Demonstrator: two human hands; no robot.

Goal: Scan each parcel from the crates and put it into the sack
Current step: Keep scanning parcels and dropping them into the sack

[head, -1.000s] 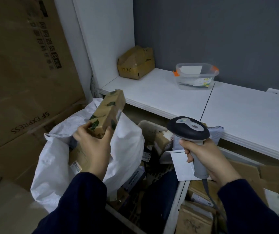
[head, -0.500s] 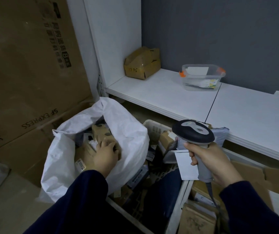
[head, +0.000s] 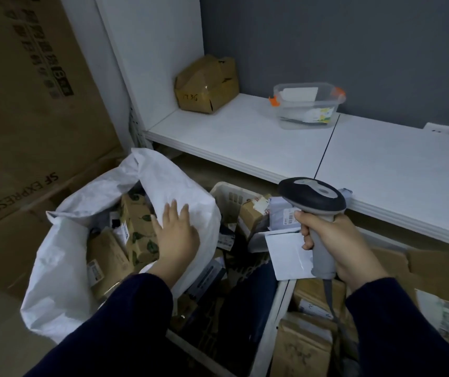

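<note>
The left hand (head: 175, 235) hovered flat and released over the white sack (head: 62, 268), where the leaf-printed parcel (head: 139, 229) lay. The right hand (head: 337, 240) grasped the barcode scanner (head: 313, 202) above the crates (head: 277, 317), beside a white shelf (head: 245, 137).

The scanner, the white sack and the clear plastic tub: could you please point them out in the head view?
scanner (head: 307, 204), head view, on the dark part of its head.
white sack (head: 163, 180), head view, on its raised far flap.
clear plastic tub (head: 305, 115), head view, on its front wall.
</note>
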